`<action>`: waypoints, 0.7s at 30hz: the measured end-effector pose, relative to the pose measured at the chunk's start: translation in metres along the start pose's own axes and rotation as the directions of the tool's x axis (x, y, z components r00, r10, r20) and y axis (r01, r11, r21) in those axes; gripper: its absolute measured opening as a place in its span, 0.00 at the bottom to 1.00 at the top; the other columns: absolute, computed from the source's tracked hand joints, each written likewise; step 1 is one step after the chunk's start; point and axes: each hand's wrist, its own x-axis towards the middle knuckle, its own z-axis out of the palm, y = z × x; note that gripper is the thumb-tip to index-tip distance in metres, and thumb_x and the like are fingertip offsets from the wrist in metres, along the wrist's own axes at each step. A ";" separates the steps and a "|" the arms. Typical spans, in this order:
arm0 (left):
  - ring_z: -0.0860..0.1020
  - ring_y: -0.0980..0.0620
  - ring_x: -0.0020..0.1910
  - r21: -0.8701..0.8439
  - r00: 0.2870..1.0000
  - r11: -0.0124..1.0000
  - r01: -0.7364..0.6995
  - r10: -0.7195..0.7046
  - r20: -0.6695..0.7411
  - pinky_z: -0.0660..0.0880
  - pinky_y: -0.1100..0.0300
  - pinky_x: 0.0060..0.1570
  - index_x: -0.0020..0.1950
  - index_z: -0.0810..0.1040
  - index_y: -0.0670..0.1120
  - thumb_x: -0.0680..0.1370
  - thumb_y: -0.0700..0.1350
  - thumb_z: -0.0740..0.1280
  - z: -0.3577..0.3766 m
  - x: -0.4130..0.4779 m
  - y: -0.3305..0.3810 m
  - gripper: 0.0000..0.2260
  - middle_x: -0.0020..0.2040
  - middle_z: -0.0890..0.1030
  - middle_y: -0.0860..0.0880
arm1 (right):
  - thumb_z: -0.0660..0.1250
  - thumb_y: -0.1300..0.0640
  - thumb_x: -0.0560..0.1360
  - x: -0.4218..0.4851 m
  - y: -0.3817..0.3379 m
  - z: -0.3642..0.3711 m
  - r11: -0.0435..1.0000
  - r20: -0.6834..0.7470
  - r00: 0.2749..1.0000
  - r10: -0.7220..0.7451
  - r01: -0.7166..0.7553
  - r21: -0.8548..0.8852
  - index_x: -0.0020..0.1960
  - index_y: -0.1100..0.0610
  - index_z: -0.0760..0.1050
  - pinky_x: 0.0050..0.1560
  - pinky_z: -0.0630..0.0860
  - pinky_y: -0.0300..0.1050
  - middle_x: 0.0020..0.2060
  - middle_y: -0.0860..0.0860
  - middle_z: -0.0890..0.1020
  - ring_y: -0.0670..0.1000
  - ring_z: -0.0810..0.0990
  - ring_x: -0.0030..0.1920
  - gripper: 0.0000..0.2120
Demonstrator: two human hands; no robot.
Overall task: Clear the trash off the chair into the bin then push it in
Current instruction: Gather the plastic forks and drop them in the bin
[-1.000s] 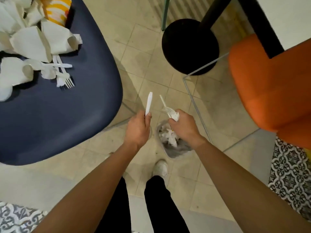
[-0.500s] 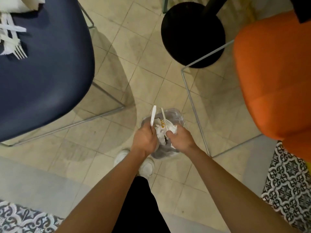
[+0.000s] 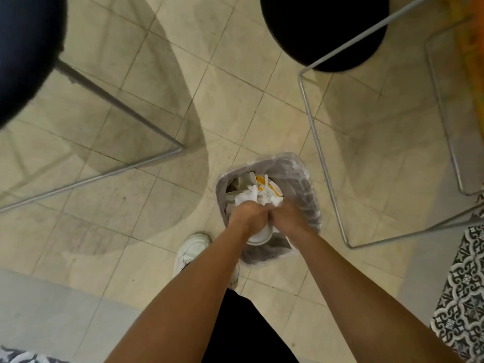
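Dropping from above the rim into the lined bin (image 3: 305, 179), the left hand (image 3: 245, 214) and right hand (image 3: 289, 216) are delivering white cutlery (image 3: 252, 196) onto its trash (image 3: 271, 188), grip or release impossible to tell; the navy chair (image 3: 23, 48) is likely awaiting further trips.

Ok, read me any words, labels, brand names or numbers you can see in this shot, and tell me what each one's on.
No readable text anywhere.
Yellow-and-orange cup in the lined bin: colour print only, too blurred for any letters.
White shoe: no legible mark.
Patterned floor tiles: ornament, not writing.
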 end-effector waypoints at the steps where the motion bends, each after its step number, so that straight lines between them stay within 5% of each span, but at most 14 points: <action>1: 0.68 0.40 0.66 0.033 1.000 0.999 0.002 -0.002 0.017 0.64 0.54 0.63 0.70 0.66 0.36 0.82 0.42 0.51 0.004 0.013 0.000 0.19 0.68 0.70 0.37 | 0.63 0.55 0.74 0.011 0.004 0.004 1.000 -0.005 1.000 0.002 -0.002 0.006 0.56 0.58 0.76 0.53 0.76 0.53 0.52 0.57 0.81 0.58 0.79 0.51 0.13; 8: 0.74 0.42 0.62 0.317 0.996 0.945 -0.086 0.094 -0.010 0.70 0.54 0.54 0.63 0.73 0.39 0.80 0.44 0.55 0.007 0.082 0.003 0.16 0.64 0.75 0.40 | 0.63 0.59 0.75 0.074 0.017 0.029 0.984 -0.004 0.999 0.045 -0.043 0.171 0.60 0.60 0.75 0.57 0.76 0.57 0.55 0.59 0.80 0.60 0.79 0.54 0.15; 14: 0.74 0.42 0.61 0.327 0.996 0.945 0.000 0.030 -0.085 0.71 0.53 0.55 0.64 0.73 0.41 0.79 0.48 0.59 0.009 0.107 -0.005 0.17 0.62 0.76 0.41 | 0.65 0.59 0.74 0.097 0.027 0.040 0.962 0.019 0.998 0.066 -0.068 0.264 0.64 0.59 0.70 0.43 0.77 0.45 0.55 0.56 0.79 0.57 0.78 0.50 0.19; 17: 0.76 0.43 0.59 0.326 0.996 0.945 0.000 0.028 -0.080 0.73 0.54 0.53 0.60 0.75 0.40 0.78 0.47 0.61 0.012 0.109 -0.007 0.15 0.60 0.77 0.41 | 0.66 0.59 0.74 0.098 0.028 0.042 0.964 0.064 0.995 0.078 -0.091 0.249 0.65 0.57 0.67 0.33 0.71 0.40 0.46 0.53 0.76 0.53 0.76 0.43 0.21; 21: 0.76 0.43 0.57 0.343 0.993 0.939 -0.003 0.044 -0.113 0.74 0.54 0.49 0.59 0.74 0.39 0.78 0.45 0.60 0.011 0.102 -0.008 0.13 0.59 0.77 0.42 | 0.65 0.63 0.74 0.094 0.028 0.036 0.972 0.100 0.993 0.068 -0.088 0.216 0.71 0.57 0.61 0.42 0.71 0.42 0.62 0.57 0.73 0.54 0.74 0.52 0.28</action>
